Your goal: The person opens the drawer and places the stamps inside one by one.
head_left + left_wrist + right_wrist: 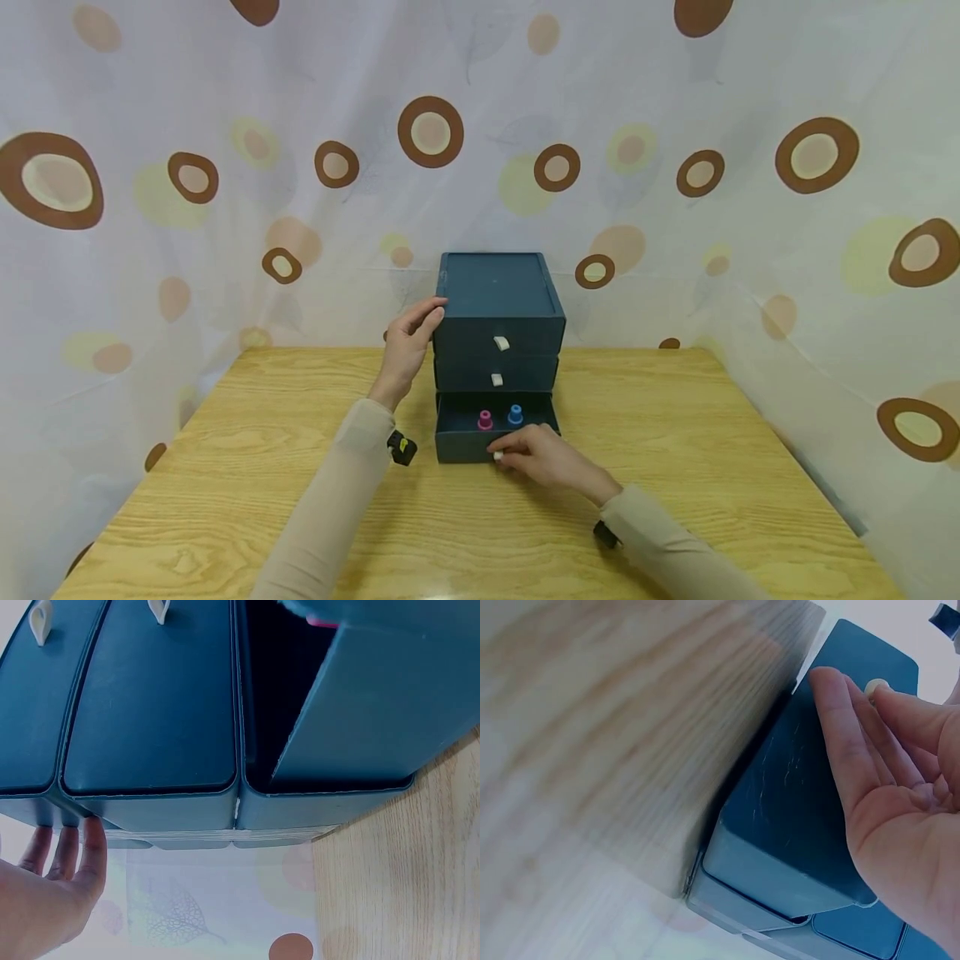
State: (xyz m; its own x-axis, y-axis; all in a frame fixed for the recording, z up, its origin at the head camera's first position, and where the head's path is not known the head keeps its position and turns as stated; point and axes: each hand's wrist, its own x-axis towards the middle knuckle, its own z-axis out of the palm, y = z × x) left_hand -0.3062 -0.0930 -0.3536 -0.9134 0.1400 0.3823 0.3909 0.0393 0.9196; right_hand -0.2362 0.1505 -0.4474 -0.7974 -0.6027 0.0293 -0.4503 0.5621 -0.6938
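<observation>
Two hands are working the light, stiff drawer unit [498,325]: left hand [408,346] bracing its side flat-fingered, right hand [536,454] pinching the bottom drawer's small handle [498,455].

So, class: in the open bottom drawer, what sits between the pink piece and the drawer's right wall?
The blue piece stands between the pink piece and the right wall of the bottom drawer, shown in the head view.

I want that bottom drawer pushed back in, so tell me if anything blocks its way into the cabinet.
Nothing visible does. The bottom drawer stands pulled out of the cabinet, with the right hand pinching its white tab. The pink piece and blue piece sit inside it, apparently below its rim. The left hand touches only the cabinet's side.
</observation>
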